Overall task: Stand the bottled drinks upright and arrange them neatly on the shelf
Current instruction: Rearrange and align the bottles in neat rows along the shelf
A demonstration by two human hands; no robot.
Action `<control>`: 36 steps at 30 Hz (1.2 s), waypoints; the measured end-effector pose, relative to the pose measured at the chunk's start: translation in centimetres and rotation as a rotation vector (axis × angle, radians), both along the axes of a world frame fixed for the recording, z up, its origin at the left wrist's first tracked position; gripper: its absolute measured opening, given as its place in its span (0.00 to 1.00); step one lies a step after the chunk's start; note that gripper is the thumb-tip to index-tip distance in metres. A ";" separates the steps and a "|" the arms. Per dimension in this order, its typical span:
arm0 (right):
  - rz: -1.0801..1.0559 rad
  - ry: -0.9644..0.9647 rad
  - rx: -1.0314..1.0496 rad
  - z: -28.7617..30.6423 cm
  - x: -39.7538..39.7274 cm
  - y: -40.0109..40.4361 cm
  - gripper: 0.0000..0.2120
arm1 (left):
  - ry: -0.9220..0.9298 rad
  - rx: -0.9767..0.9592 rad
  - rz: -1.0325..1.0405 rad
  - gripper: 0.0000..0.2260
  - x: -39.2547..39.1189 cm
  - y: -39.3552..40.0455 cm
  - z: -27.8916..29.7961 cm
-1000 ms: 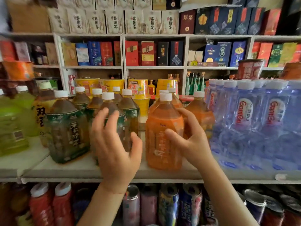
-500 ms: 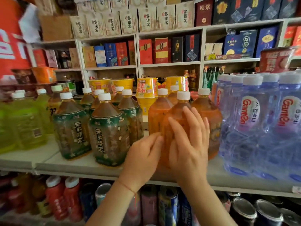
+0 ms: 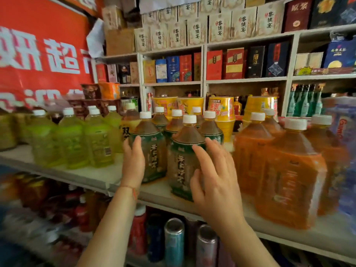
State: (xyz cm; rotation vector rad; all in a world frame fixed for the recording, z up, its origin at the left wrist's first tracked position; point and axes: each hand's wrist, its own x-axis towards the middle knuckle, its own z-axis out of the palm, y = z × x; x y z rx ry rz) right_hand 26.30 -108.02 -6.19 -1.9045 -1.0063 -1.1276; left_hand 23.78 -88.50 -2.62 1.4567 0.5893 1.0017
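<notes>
Cans [image 3: 174, 239] below; orange bottles [image 3: 289, 176] rightward

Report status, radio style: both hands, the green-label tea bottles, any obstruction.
Left hand open, flat against rear tea bottle. Right hand open at front tea bottle. Both bottles upright. Orange bottles crowd the right.

The scene is evenly and brightly lit, and no single light source can be made out. Soft shadow is seen beneath the pale shelf board [image 3: 92, 175], where the lower row of cans is dimmer. Motion blur is spread over the left and right edges: the red banner with white characters [image 3: 42, 54] is smeared, and the blue-labelled clear water bottles [image 3: 344, 132] are streaked. The centre is rendered sharper. Straight shelf lines are bent by wide-angle distortion.
</notes>
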 end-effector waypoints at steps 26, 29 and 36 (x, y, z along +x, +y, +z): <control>-0.677 0.408 -0.298 8.5 1.6 33.9 0.31 | 0.382 1.446 0.212 0.28 -4.8 30.0 -0.3; -0.744 0.246 -0.343 8.3 -0.1 33.6 0.38 | 0.381 1.431 0.213 0.28 -4.7 29.9 -0.4; -0.202 0.308 0.069 7.0 -2.6 32.9 0.60 | 0.392 1.443 0.264 0.30 -4.5 29.7 -0.6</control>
